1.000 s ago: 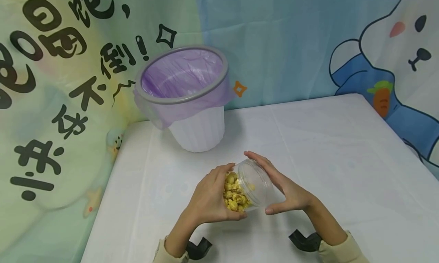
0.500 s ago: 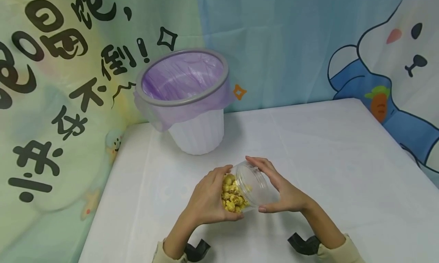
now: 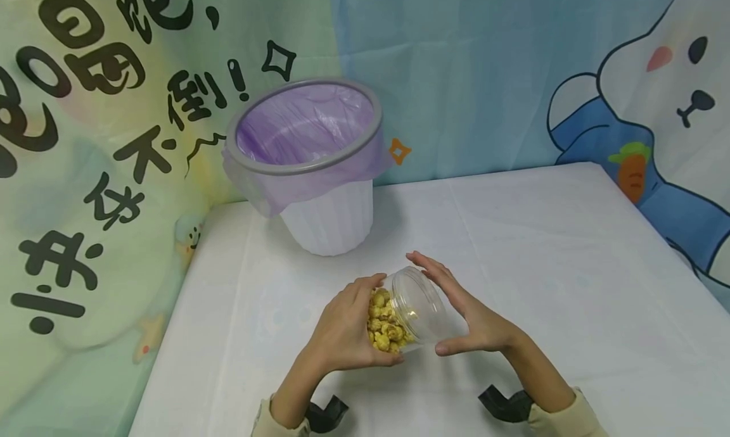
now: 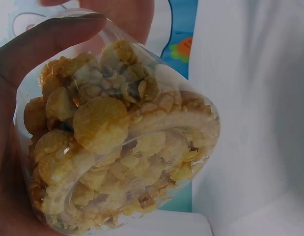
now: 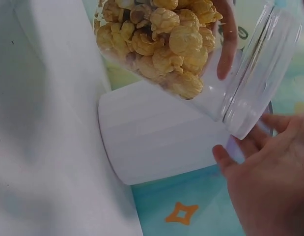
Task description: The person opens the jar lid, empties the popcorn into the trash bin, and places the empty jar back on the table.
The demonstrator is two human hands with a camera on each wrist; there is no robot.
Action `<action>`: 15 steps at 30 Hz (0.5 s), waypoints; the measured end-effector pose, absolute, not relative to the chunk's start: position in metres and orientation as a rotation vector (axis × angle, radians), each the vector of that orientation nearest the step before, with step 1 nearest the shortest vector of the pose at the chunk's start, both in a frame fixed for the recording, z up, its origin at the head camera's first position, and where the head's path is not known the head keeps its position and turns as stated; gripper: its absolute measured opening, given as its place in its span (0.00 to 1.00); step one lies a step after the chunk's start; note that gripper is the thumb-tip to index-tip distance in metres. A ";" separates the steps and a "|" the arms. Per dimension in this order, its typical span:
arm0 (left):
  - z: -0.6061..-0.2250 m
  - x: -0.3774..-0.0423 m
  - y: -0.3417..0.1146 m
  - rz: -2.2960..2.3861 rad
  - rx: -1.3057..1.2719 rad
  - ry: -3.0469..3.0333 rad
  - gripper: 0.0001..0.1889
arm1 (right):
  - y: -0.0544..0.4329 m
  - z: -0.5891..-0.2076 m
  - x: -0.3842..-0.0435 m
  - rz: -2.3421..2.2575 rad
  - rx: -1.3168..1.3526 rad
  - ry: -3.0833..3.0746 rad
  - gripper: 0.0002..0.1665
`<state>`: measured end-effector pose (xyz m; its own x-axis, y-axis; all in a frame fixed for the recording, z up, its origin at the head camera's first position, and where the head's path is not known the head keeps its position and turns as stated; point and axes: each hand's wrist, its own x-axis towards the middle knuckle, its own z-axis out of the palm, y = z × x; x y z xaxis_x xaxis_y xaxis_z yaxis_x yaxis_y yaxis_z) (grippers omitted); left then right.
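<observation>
A clear plastic jar of yellow popcorn (image 3: 386, 326) is held tilted above the table by my left hand (image 3: 346, 330), thumb below and fingers over the top. In the left wrist view the rounded jar base (image 4: 137, 172) faces the camera. The clear, ridged lid (image 5: 267, 69) sits on the jar's end, pointing right in the head view. My right hand (image 3: 478, 320) is spread around that lid, thumb and fingers parted. In the right wrist view the right thumb (image 5: 223, 156) stands off the lid, and the other fingers lie partly behind it; contact there is unclear.
Behind the hands stands a white bin (image 3: 333, 221) with a grey rim and a purple bag liner (image 3: 305, 123). A white cloth covers the table (image 3: 542, 253). A printed curtain (image 3: 485, 76) hangs along the back and left. Black straps (image 3: 327, 415) show at both wrists.
My right thumb and fingers closed in on the lid half a second ago and have now spread apart again. The left hand and jar shifted slightly left in the head view.
</observation>
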<state>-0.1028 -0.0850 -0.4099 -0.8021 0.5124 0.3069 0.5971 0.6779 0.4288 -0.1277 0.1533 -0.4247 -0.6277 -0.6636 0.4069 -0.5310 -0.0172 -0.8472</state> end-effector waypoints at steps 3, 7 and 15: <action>-0.409 -0.103 -0.085 -0.790 -0.904 -2.729 0.60 | 0.153 -0.426 -0.127 -1.719 -1.204 2.167 0.65; -0.410 -0.102 -0.085 -0.783 -0.909 -2.722 0.60 | 0.151 -0.425 -0.125 -1.676 -1.139 2.226 0.64; -0.414 -0.102 -0.086 -0.760 -0.937 -2.700 0.59 | 0.152 -0.423 -0.123 -1.664 -1.210 2.204 0.64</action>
